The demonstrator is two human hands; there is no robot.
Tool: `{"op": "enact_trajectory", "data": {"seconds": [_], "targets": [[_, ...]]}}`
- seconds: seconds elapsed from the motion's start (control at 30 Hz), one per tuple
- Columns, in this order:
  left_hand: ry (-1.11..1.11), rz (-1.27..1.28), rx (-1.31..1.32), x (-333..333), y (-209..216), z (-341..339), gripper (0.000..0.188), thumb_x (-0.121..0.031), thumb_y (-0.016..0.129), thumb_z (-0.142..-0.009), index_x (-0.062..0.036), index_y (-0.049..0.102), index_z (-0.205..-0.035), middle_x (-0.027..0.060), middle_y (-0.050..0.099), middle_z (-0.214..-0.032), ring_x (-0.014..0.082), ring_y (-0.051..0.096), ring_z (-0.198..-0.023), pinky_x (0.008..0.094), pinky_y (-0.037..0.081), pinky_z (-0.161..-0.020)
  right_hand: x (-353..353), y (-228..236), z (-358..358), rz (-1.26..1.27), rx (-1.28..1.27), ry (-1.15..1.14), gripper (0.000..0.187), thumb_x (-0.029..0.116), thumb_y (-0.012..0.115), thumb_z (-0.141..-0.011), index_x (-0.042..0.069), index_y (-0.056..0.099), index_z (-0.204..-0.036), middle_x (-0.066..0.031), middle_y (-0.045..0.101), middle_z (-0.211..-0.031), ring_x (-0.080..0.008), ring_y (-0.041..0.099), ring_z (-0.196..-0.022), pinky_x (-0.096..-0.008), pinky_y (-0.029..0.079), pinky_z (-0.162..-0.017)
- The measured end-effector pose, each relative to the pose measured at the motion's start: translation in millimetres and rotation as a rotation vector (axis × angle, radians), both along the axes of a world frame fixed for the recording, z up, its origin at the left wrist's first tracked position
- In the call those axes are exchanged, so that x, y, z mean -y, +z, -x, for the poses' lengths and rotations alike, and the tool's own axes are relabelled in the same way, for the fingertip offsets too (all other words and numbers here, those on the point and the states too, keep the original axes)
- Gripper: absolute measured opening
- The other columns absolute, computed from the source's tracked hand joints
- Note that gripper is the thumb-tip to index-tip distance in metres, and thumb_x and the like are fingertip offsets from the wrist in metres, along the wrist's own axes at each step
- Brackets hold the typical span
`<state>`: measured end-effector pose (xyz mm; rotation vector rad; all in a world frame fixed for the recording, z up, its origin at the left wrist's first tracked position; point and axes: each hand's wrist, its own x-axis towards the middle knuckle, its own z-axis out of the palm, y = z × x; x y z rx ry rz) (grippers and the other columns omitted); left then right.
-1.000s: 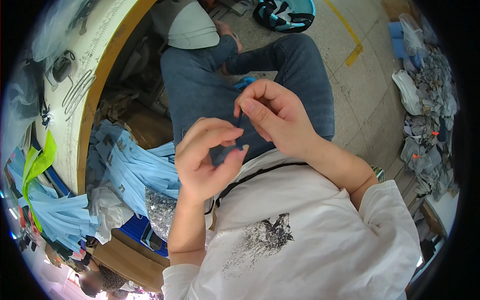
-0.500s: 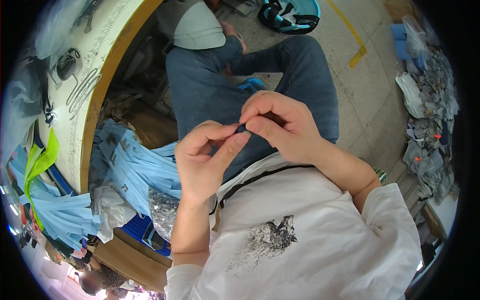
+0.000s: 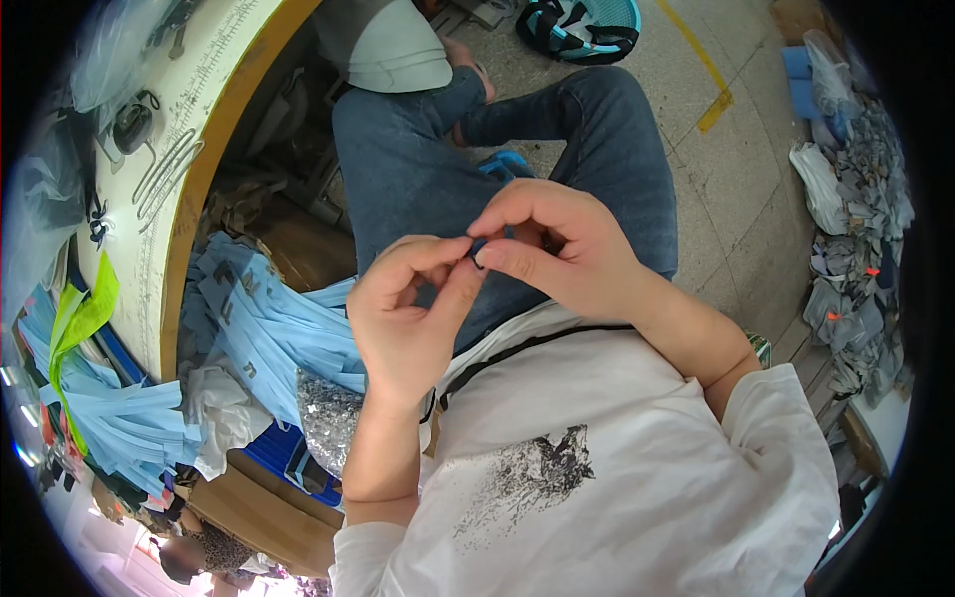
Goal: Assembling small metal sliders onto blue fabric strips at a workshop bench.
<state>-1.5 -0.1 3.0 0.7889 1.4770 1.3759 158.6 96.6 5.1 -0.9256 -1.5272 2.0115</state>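
Above my lap, my left hand [image 3: 413,298] and my right hand [image 3: 557,244] meet with their fingertips almost touching. Between them is a small dark blue piece [image 3: 478,253], curved like a loop. The thumb and forefinger of each hand pinch it, and the fingers cover most of it, so its kind cannot be made out. To the left of my knees hang light blue fabric strips [image 3: 284,318], with small dark pieces lying on them. A clear bag of shiny silvery bits [image 3: 328,418] lies close to my left forearm.
A white table [image 3: 214,90] with a yellowish edge curves along the left, carrying wire hooks [image 3: 169,179] and a bright yellow-green strip [image 3: 82,323]. Cardboard [image 3: 264,507] sits lower left. A turquoise basket [image 3: 592,30] stands on the floor ahead; grey fabric scraps [image 3: 860,239] pile at right.
My fingertips have shifted slightly left around the small dark blue piece, and more of its curved outline shows. Both hands still pinch it.
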Motion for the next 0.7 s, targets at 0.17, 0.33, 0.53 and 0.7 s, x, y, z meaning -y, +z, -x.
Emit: {"op": "enact_trajectory", "data": {"seconds": [0.17, 0.33, 0.53, 0.7], "targets": [[0.016, 0.003, -0.102, -2.8, 1.8, -2.8, 0.024, 0.012, 0.072, -0.076, 0.0045, 0.066, -0.098, 0.0069, 0.066, -0.09, 0.007, 0.056, -0.073, 0.0193, 0.047, -0.067, 5.2, -14.0, -0.1, -0.121, -0.055, -0.014, 0.01, 0.009, 0.066, -0.09, 0.003, 0.065, -0.098, 0.0026, 0.059, -0.081, -0.0015, 0.049, -0.066, -0.0184, 0.038, -0.056], [-0.031, -0.039, -0.077, -1.2, -4.2, -1.3, 0.023, 0.014, 0.07, -0.077, 0.0062, 0.065, -0.098, 0.01, 0.067, -0.094, 0.0104, 0.061, -0.079, 0.0207, 0.05, -0.072, 2.9, -5.8, 2.5, 0.126, -0.146, -0.15, 0.01, 0.01, 0.063, -0.093, 0.002, 0.063, -0.098, 0.0021, 0.06, -0.084, -0.0009, 0.05, -0.068, -0.0178, 0.04, -0.057], [0.005, -0.147, 0.245, -1.4, -9.6, -7.6, 0.02, 0.017, 0.066, -0.079, 0.0075, 0.064, -0.097, 0.0162, 0.066, -0.101, 0.0182, 0.066, -0.091, 0.0259, 0.054, -0.082, -0.7, -5.2, -3.2, 0.357, -0.155, -0.244, 0.012, 0.012, 0.062, -0.094, 0.002, 0.061, -0.099, 0.0007, 0.062, -0.089, -0.0018, 0.054, -0.076, -0.0168, 0.044, -0.064], [-0.009, -0.037, 0.169, -2.7, -7.2, -14.3, 0.021, 0.017, 0.066, -0.079, 0.0066, 0.063, -0.098, 0.0165, 0.066, -0.102, 0.0173, 0.066, -0.09, 0.0261, 0.054, -0.082, 4.3, -0.8, 6.3, 0.237, -0.247, -0.235, 0.016, 0.018, 0.058, -0.096, 0.003, 0.059, -0.102, -0.0008, 0.058, -0.081, 0.0003, 0.039, -0.051, -0.0161, 0.029, -0.043]]}}
